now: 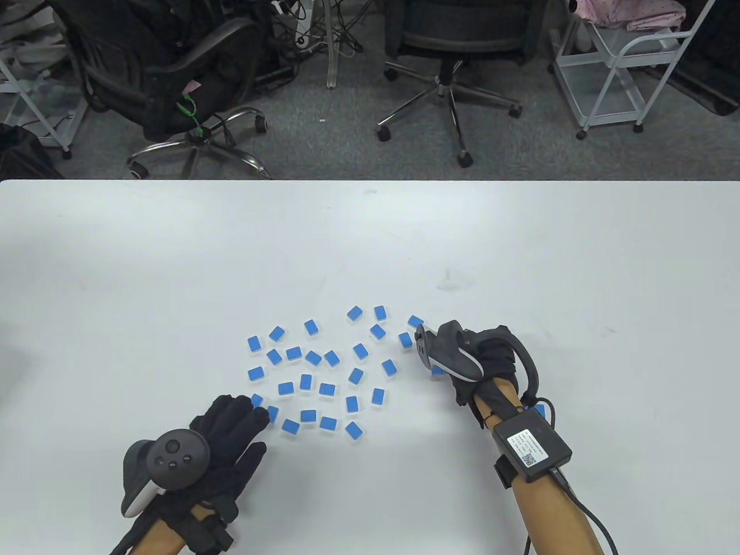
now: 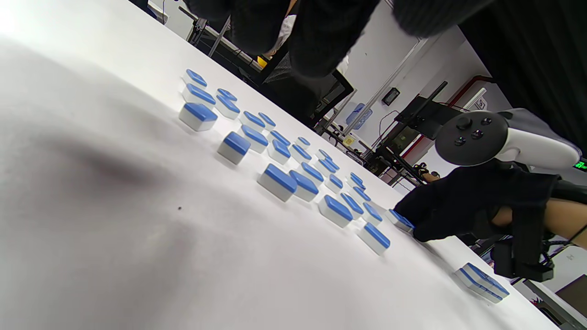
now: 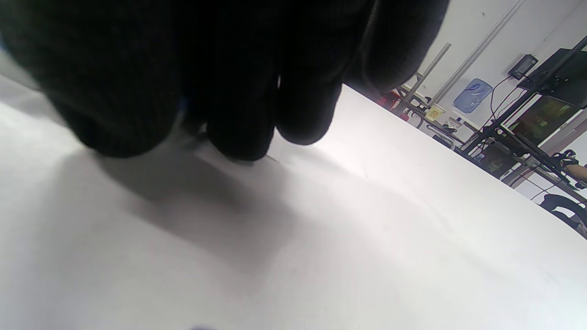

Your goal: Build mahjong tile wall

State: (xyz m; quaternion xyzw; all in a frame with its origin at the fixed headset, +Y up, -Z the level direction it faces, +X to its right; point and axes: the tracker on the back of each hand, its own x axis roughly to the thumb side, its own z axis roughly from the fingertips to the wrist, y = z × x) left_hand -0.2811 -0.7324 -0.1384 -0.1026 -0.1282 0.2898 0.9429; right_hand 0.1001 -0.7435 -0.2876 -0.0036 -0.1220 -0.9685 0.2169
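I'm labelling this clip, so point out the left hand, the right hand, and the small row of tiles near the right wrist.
left hand (image 1: 234, 430), table view, glove back.
right hand (image 2: 458, 201), left wrist view, glove knuckles.
row of tiles (image 2: 481, 283), left wrist view, blue top.

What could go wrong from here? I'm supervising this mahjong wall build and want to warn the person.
The right hand reaches into loose, closely scattered tiles, so its fingers or tracker could knock neighbours aside. The left hand rests flat touching edge tiles and may nudge them. The short row by the right wrist could be bumped.

black gloves (image 1: 231, 439), grey trackers (image 1: 173, 454), wrist box (image 1: 535, 448)
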